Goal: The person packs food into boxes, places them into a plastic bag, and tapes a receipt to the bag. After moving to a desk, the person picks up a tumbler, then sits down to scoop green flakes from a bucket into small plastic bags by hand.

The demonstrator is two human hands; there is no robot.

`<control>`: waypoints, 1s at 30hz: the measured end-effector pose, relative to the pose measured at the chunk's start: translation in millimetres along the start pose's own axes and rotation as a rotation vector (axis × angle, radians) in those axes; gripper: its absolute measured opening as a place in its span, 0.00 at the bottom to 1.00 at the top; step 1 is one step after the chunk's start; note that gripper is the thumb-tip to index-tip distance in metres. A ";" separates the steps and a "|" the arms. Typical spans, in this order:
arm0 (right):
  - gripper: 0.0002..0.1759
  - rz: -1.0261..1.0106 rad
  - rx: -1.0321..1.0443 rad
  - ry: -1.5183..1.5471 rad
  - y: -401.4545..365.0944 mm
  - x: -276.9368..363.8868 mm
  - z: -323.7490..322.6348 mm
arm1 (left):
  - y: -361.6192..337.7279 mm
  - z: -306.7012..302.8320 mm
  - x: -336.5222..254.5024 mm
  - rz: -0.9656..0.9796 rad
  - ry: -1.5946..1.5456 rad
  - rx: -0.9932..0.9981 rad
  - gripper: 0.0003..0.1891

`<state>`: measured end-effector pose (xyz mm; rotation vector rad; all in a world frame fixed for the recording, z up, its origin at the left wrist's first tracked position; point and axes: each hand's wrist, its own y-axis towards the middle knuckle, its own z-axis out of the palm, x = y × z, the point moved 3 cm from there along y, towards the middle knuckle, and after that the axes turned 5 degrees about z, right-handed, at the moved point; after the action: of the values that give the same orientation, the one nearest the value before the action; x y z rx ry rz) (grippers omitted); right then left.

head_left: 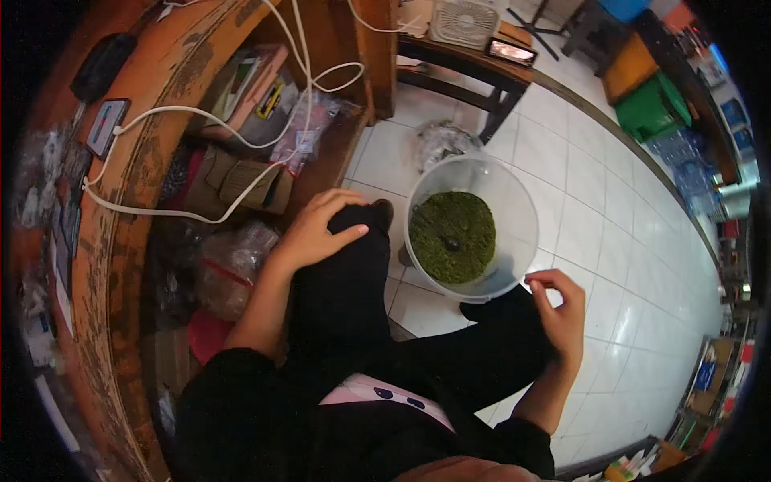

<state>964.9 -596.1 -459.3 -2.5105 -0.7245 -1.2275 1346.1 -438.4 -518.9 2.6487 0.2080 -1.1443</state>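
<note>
My left hand (321, 229) lies flat on my left knee, thumb stretched out, holding nothing. Beside the rim of a translucent white plastic bucket (518, 225), my right hand (560, 309) is raised with its fingers curled and thumb and index tips close together. Whatever may be between those tips is too small to make out. Inside the bucket is a mass of finely chopped green leaves (458, 241), with a small dark object (452, 244) on top near the middle. The bucket stands on the floor between my legs.
To my left is a worn wooden desk (132, 193) with white cables (193, 217) and a phone (107, 128). Its shelf holds a cardboard box (241, 181) and plastic bags (233, 273). Ahead stands a dark low table (450, 71) with a fan (466, 22). White tiles (626, 273) cover the floor.
</note>
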 end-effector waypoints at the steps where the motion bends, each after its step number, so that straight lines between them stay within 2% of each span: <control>1: 0.05 0.011 0.004 -0.015 5.1 -6.0 10.4 | 2.2 1.0 2.9 0.023 -0.006 0.029 0.16; 3: 0.05 0.048 -0.032 0.027 21.4 -17.5 27.9 | 11.3 5.1 8.5 0.070 -0.028 0.090 0.15; 7: 0.05 0.005 -0.037 -0.032 50.4 -26.3 24.0 | 41.2 17.1 46.8 -0.059 -0.429 0.315 0.10; 8: 0.06 0.109 -0.056 0.083 54.7 -41.0 22.3 | 48.8 21.1 60.2 -0.106 -0.522 0.352 0.10; 10: 0.07 0.200 -0.057 0.084 68.2 -63.3 12.1 | 66.2 28.7 89.9 -0.207 -0.706 0.442 0.10; 13: 0.08 0.253 -0.109 0.038 81.0 -68.7 3.5 | 100.1 38.8 149.1 -0.421 -0.787 0.374 0.11; 15: 0.09 0.279 -0.151 0.108 87.0 -78.0 1.9 | 129.4 49.4 208.8 -0.230 -0.436 0.095 0.12; 17: 0.09 0.318 -0.164 0.147 90.5 -85.7 2.2 | 166.0 49.0 281.2 -0.204 -0.343 -0.219 0.11; 19: 0.09 0.355 -0.157 0.149 95.5 -92.2 6.6 | 200.6 40.5 366.2 -0.192 0.029 -0.417 0.10; 22: 0.08 0.430 -0.107 0.088 102.5 -85.8 7.8 | 249.7 8.5 402.0 -0.359 0.712 -0.184 0.16; 23: 0.08 0.461 -0.103 0.079 104.8 -85.9 7.1 | 260.1 -1.7 417.5 -0.538 0.592 -0.161 0.21; 25: 0.08 0.519 -0.100 0.058 109.4 -90.7 9.1 | 275.4 -9.7 445.3 -0.500 0.723 -0.280 0.24; 28: 0.08 0.560 -0.151 0.011 111.2 -114.5 5.6 | 299.2 -21.9 473.4 -0.557 0.870 -0.200 0.28; 30: 0.08 0.636 -0.134 -0.001 115.2 -122.1 3.9 | 308.9 -25.0 487.2 -0.439 0.934 -0.086 0.30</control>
<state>965.7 -731.0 -559.3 -2.5323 0.1715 -1.0539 1765.7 -711.9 -806.1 2.9099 0.9990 0.1272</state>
